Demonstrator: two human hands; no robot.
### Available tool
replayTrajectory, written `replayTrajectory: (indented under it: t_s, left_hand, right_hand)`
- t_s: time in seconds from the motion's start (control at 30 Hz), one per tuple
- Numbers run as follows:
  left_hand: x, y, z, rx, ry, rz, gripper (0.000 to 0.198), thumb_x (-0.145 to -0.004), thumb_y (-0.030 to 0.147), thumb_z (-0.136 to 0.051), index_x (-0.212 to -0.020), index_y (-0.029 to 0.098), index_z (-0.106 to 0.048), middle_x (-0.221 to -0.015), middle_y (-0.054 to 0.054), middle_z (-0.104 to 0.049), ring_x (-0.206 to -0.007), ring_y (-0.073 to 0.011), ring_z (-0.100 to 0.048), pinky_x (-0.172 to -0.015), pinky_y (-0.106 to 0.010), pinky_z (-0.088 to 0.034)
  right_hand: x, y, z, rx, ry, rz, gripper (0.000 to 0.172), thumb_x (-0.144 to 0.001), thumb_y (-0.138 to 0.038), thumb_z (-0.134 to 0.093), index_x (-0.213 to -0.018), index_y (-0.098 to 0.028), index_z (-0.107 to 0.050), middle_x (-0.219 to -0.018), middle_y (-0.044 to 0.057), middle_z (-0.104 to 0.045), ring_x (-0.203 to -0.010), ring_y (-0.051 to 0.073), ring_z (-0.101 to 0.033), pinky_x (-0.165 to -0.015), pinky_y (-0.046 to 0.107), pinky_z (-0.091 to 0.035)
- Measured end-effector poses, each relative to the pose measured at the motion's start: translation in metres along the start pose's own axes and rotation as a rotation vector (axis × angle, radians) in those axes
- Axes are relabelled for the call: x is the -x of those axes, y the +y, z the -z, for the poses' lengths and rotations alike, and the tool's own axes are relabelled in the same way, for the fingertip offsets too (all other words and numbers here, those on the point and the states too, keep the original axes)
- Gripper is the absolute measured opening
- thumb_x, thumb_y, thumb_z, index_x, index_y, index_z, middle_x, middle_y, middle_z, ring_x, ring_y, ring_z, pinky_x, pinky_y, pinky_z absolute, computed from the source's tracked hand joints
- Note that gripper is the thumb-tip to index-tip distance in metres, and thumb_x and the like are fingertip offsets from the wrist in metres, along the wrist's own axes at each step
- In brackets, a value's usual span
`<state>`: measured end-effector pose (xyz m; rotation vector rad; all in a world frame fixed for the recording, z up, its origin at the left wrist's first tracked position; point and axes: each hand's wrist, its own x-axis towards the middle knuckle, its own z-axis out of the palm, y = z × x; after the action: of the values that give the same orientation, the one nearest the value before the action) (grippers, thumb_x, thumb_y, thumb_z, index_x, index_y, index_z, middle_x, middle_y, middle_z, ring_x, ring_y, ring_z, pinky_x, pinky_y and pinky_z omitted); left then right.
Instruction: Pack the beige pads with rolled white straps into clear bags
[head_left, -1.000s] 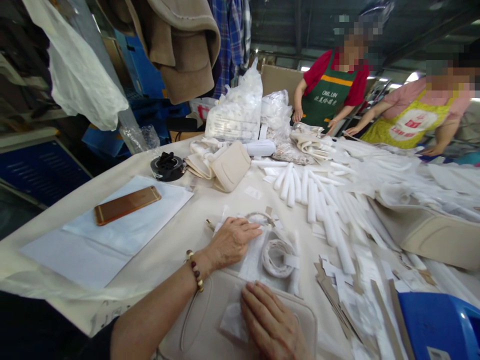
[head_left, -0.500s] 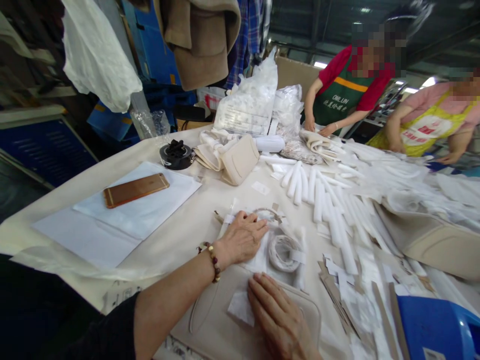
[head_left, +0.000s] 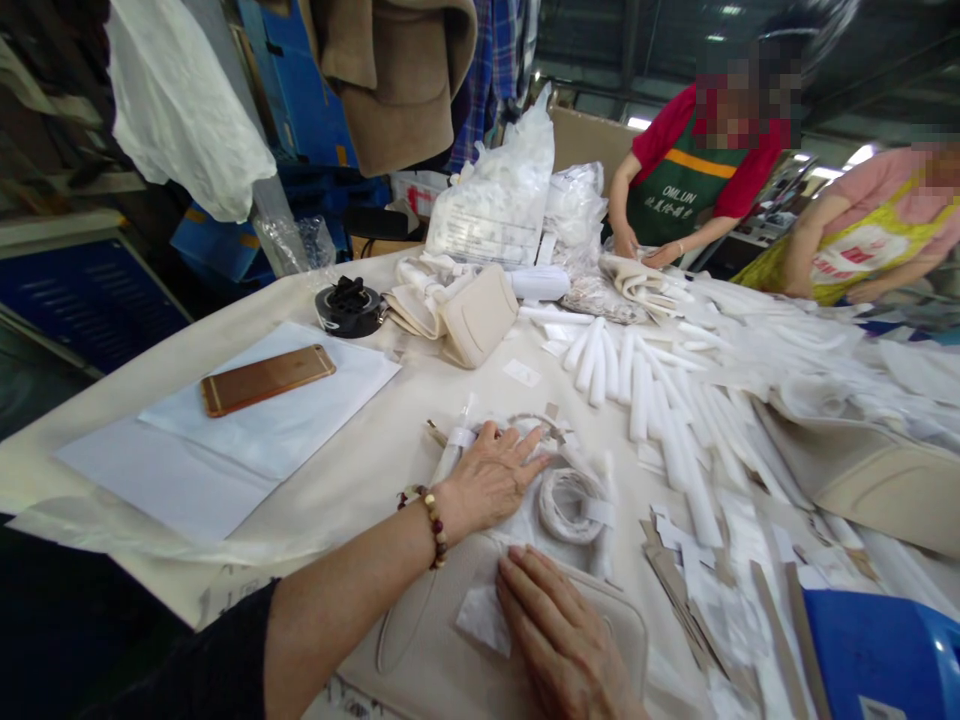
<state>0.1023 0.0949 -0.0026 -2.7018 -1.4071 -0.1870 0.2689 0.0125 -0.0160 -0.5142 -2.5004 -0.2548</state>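
A beige handbag (head_left: 420, 640) lies flat on the table in front of me, a small piece of white paper (head_left: 484, 618) on its face. My right hand (head_left: 559, 630) rests on the bag with straight fingers, touching the paper's edge. Farther up, my left hand (head_left: 491, 478) presses down with its fingers stretched out on white wrapping at the bag's top end; what lies under the palm is hidden. Beside its fingertips is a coiled strap in white wrapping (head_left: 568, 505). A beige handle loop (head_left: 536, 420) shows just beyond the left hand.
A phone (head_left: 268, 380) lies on white sheets (head_left: 225, 480) at left. Black tape roll (head_left: 349, 310) and another beige bag (head_left: 480, 315) stand farther back. White foam tubes (head_left: 645, 395), card strips (head_left: 679, 590) and a blue object (head_left: 874, 650) crowd the right. Two co-workers (head_left: 679, 190) stand across the table.
The fingers of my left hand have spread a little and shifted slightly to the right. My right hand stays on the bag. The view has moved slightly.
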Motion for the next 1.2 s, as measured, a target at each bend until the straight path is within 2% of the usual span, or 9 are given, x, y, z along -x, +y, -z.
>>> replayTrajectory:
  t_s: [0.07, 0.33, 0.6, 0.77, 0.83, 0.93, 1.0, 1.1, 1.2]
  left_hand:
    - [0.000, 0.000, 0.001, 0.017, 0.001, -0.016, 0.035, -0.091, 0.016, -0.042, -0.124, 0.018, -0.050, -0.141, -0.009, -0.044, -0.107, -0.0264, -0.050, -0.082, -0.044, -0.036]
    - [0.001, -0.003, -0.001, 0.100, 0.051, 0.049, 0.014, -0.088, 0.011, -0.046, -0.095, 0.017, -0.057, -0.104, -0.004, -0.064, -0.093, -0.0230, -0.051, -0.078, -0.042, -0.033]
    - [0.000, -0.013, 0.001, 0.170, 0.108, 0.048, 0.021, -0.090, 0.015, -0.044, -0.105, 0.018, -0.058, -0.110, -0.004, -0.065, -0.097, -0.0213, -0.053, -0.081, -0.041, -0.036]
    - [0.040, 0.000, 0.021, 0.257, 0.152, -0.129, 0.021, -0.088, 0.011, -0.043, -0.099, 0.017, -0.060, -0.105, -0.005, -0.064, -0.104, -0.0195, -0.051, -0.090, -0.036, -0.039]
    - [0.066, 0.011, 0.021, 0.323, 0.168, -0.223, 0.023, -0.088, 0.009, -0.039, -0.097, 0.015, -0.060, -0.099, -0.007, -0.065, -0.095, -0.0180, -0.054, -0.086, -0.033, -0.043]
    - [0.095, 0.024, 0.009, 0.359, 0.292, -0.260, 0.027, -0.091, 0.008, -0.035, -0.108, 0.010, -0.056, -0.109, -0.011, -0.063, -0.106, -0.0197, -0.052, -0.094, -0.033, -0.043]
    - [0.103, 0.027, 0.000, 0.387, 0.330, -0.266, 0.027, -0.092, 0.009, -0.036, -0.111, 0.009, -0.055, -0.114, -0.011, -0.061, -0.114, -0.0201, -0.048, -0.100, -0.033, -0.040]
    - [0.104, 0.025, -0.006, 0.380, 0.258, -0.278, 0.024, -0.091, 0.009, -0.039, -0.108, 0.011, -0.057, -0.116, -0.010, -0.061, -0.115, -0.0191, -0.048, -0.101, -0.033, -0.040]
    - [0.102, 0.023, -0.004, 0.324, 0.228, -0.287, 0.023, -0.090, 0.009, -0.042, -0.105, 0.012, -0.058, -0.117, -0.010, -0.060, -0.115, -0.0198, -0.049, -0.100, -0.035, -0.042]
  right_hand:
    - [-0.001, 0.000, 0.002, -0.014, -0.014, -0.004, 0.042, -0.095, -0.010, -0.026, -0.100, -0.010, -0.068, -0.107, 0.008, -0.072, -0.104, 0.022, -0.065, -0.084, 0.033, -0.059]
    - [0.004, 0.001, 0.002, -0.040, -0.057, 0.011, 0.043, -0.097, -0.013, -0.024, -0.105, -0.010, -0.066, -0.111, 0.007, -0.070, -0.109, 0.022, -0.062, -0.088, 0.035, -0.057]
    - [0.002, 0.002, 0.005, -0.142, -0.084, 0.005, 0.044, -0.097, -0.013, -0.021, -0.105, -0.008, -0.064, -0.105, 0.013, -0.072, -0.111, 0.021, -0.061, -0.090, 0.036, -0.055]
    - [0.002, 0.001, 0.006, -0.168, -0.067, -0.020, 0.041, -0.096, -0.012, -0.025, -0.108, -0.007, -0.064, -0.106, 0.014, -0.071, -0.111, 0.022, -0.061, -0.092, 0.037, -0.055]
    - [0.003, -0.001, 0.006, -0.197, -0.053, -0.028, 0.043, -0.096, -0.014, -0.023, -0.109, -0.006, -0.064, -0.106, 0.014, -0.070, -0.111, 0.022, -0.061, -0.093, 0.037, -0.053]
    - [0.001, -0.002, 0.004, -0.231, -0.025, -0.046, 0.041, -0.097, -0.015, -0.025, -0.108, -0.006, -0.063, -0.105, 0.013, -0.071, -0.110, 0.022, -0.060, -0.096, 0.037, -0.052]
    - [-0.003, -0.003, 0.003, -0.237, -0.006, -0.057, 0.037, -0.096, -0.013, -0.029, -0.105, -0.006, -0.064, -0.102, 0.012, -0.071, -0.107, 0.021, -0.061, -0.096, 0.036, -0.052]
    - [-0.009, -0.003, 0.007, -0.291, -0.010, -0.094, 0.032, -0.095, -0.011, -0.033, -0.101, -0.008, -0.065, -0.096, 0.011, -0.071, -0.101, 0.019, -0.063, -0.096, 0.033, -0.051]
    - [-0.004, -0.010, 0.021, -0.365, -0.080, -0.211, 0.032, -0.092, -0.008, -0.035, -0.112, -0.011, -0.060, -0.104, 0.011, -0.068, -0.107, 0.018, -0.060, -0.096, 0.033, -0.051]
